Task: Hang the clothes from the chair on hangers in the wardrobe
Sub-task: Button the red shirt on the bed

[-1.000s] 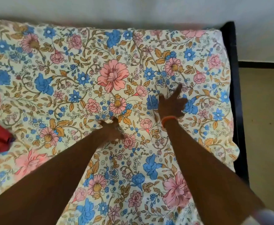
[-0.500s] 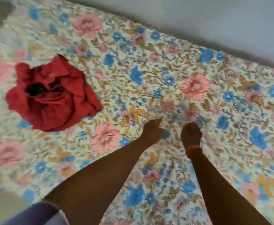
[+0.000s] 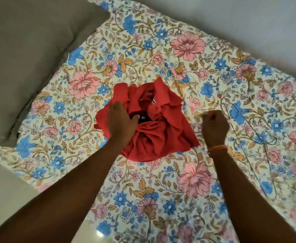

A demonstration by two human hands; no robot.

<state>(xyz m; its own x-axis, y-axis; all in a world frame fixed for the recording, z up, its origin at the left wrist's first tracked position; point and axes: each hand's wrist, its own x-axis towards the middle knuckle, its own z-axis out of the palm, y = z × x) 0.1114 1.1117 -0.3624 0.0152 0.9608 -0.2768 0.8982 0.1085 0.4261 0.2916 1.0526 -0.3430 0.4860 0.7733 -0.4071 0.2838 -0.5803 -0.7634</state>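
1. One bed (image 3: 161,199) with a flowered sheet fills most of the view; I judge it serves as a laying-out surface where a garment can be spread before it goes on a hanger.
2. One grey cushion (image 3: 29,58) lies at ten o'clock, well apart from the hands.
3. One red garment (image 3: 161,137) sits crumpled at the centre of the bed, collar toward twelve o'clock, with a dark patch at its middle that I cannot identify. No hanger, chair or wardrobe is in view.
4. Two hands are at work. The left hand (image 3: 121,125) lies on the garment's nine o'clock side, fingers curled into the bunched cloth, probably to lift or shake it open.
5. The right hand (image 3: 214,126) hovers just beside the garment at three o'clock, fingers curled into a fist; whether it holds anything I cannot tell. One orange band (image 3: 217,148) circles its wrist.
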